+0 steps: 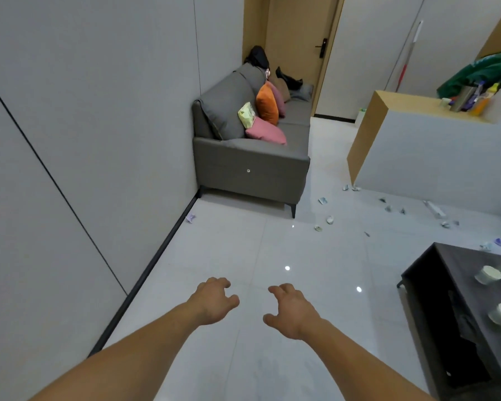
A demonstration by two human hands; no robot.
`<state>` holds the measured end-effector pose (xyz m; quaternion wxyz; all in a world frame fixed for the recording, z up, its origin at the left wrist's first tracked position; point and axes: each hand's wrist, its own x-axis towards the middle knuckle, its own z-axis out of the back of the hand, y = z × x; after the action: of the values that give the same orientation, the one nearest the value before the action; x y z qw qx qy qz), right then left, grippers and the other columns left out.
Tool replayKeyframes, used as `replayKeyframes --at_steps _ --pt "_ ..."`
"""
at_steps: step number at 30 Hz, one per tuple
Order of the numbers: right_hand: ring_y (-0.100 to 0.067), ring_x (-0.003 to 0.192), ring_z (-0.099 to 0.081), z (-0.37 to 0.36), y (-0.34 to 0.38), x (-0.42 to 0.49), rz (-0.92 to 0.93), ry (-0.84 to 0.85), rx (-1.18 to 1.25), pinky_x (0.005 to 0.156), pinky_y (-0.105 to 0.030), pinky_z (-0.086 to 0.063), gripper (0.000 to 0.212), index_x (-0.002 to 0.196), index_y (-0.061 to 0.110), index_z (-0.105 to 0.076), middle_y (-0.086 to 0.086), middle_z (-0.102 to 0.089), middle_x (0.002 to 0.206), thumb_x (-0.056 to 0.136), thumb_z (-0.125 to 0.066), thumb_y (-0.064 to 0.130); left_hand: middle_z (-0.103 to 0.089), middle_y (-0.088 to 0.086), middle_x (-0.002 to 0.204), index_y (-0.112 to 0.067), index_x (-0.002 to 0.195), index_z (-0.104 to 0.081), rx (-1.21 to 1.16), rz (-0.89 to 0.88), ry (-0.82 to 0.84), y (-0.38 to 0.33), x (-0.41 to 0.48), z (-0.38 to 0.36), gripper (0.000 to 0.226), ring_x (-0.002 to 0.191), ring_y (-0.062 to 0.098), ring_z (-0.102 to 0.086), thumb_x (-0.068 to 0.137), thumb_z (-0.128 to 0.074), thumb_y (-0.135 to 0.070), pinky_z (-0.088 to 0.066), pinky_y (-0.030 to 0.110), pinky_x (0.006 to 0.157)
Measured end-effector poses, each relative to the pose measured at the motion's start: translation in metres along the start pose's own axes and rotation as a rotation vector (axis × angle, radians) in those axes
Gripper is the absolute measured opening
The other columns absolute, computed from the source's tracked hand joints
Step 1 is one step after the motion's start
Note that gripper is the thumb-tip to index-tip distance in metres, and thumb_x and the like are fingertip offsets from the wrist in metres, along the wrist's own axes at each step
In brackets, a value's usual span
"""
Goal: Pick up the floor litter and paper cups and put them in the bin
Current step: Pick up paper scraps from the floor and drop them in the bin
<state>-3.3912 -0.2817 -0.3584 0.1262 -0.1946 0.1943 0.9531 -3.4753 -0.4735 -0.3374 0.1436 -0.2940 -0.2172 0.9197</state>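
I have both hands out ahead of me over the white tiled floor (pixel 229 247). My left hand (pixel 214 303) and right hand (pixel 292 311) hang near each other but apart, fingers loosely curled, holding nothing. The litter (pixel 329 219) lies well ahead: small, pale, blue-grey crumpled scraps strewn over the tiles between the grey sofa (pixel 252 160) and the foot of the white counter (pixel 422 157). 1 purple scrap (pixel 190 217) sits alone against the dark skirting by the left wall. Pale green paper cups (pixel 488 274) stand on the dark table (pixel 434 285) at my right; I count at least 4, some cut off by the frame edge.
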Motion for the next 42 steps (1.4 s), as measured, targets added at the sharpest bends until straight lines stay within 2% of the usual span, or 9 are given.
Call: replayKeyframes --at_steps 8,12,16,19,28,36,42 --pt "-0.023 0.139 -0.028 0.061 0.006 0.154 0.088 0.06 -0.036 0.109 -0.036 -0.036 0.076 0.152 0.026 -0.022 -0.001 -0.021 0.156 0.089 -0.057 0.05 -0.033 0.004 0.148 -0.019 0.145 -0.035 -0.032 0.118 0.009 0.005 0.13 0.052 0.061 0.132 0.023 -0.038 0.092 -0.048 -0.045 -0.039 0.036 0.105" --pt "-0.022 0.138 -0.03 0.095 0.012 0.231 0.09 0.072 -0.051 0.108 -0.035 -0.036 0.075 0.152 0.026 -0.023 0.0 -0.021 0.156 0.089 -0.057 0.049 -0.033 0.005 0.149 -0.018 0.146 -0.034 -0.053 0.125 0.015 0.003 0.211 0.092 0.061 0.133 0.024 -0.036 0.092 -0.048 -0.043 -0.038 0.036 0.105" --pt "-0.022 0.138 -0.03 0.134 0.017 0.303 0.072 0.06 -0.057 0.109 -0.036 -0.036 0.075 0.152 0.026 -0.023 0.0 -0.022 0.156 0.09 -0.057 0.049 -0.036 0.003 0.147 -0.019 0.144 -0.035 -0.079 0.117 0.006 -0.005 0.277 0.137 0.06 0.125 0.023 -0.045 0.091 -0.048 -0.043 -0.043 0.036 0.1" --pt "-0.022 0.138 -0.031 0.156 0.022 0.354 0.066 0.072 -0.057 0.109 -0.035 -0.036 0.074 0.153 0.026 -0.023 0.001 -0.023 0.156 0.09 -0.057 0.048 -0.036 0.002 0.146 -0.02 0.144 -0.036 -0.085 0.141 -0.005 -0.006 0.322 0.167 0.059 0.124 0.022 -0.045 0.091 -0.048 -0.042 -0.044 0.036 0.1" --pt "-0.023 0.137 -0.033 0.196 0.045 0.542 0.191 0.167 -0.09 0.108 -0.036 -0.038 0.076 0.152 0.026 -0.024 0.001 -0.024 0.156 0.089 -0.059 0.049 -0.037 0.003 0.145 -0.02 0.144 -0.036 -0.126 0.262 -0.027 0.006 0.466 0.231 0.059 0.124 0.022 -0.046 0.092 -0.049 -0.045 -0.045 0.034 0.097" --pt "-0.024 0.137 -0.032 0.243 0.079 0.7 0.294 0.244 -0.164 0.106 -0.038 -0.039 0.075 0.152 0.025 -0.024 -0.001 -0.025 0.154 0.089 -0.057 0.048 -0.039 0.006 0.144 -0.018 0.143 -0.037 -0.214 0.398 -0.078 0.017 0.574 0.291 0.06 0.127 0.022 -0.043 0.091 -0.049 -0.045 -0.041 0.031 0.101" --pt "-0.024 0.136 -0.033 0.24 0.12 0.802 0.304 0.298 -0.154 0.105 -0.037 -0.041 0.076 0.152 0.027 -0.022 0.0 -0.023 0.155 0.089 -0.057 0.05 -0.033 0.004 0.149 -0.018 0.145 -0.033 -0.276 0.449 -0.055 0.05 0.656 0.328 0.061 0.134 0.021 -0.035 0.092 -0.05 -0.042 -0.034 0.032 0.108"
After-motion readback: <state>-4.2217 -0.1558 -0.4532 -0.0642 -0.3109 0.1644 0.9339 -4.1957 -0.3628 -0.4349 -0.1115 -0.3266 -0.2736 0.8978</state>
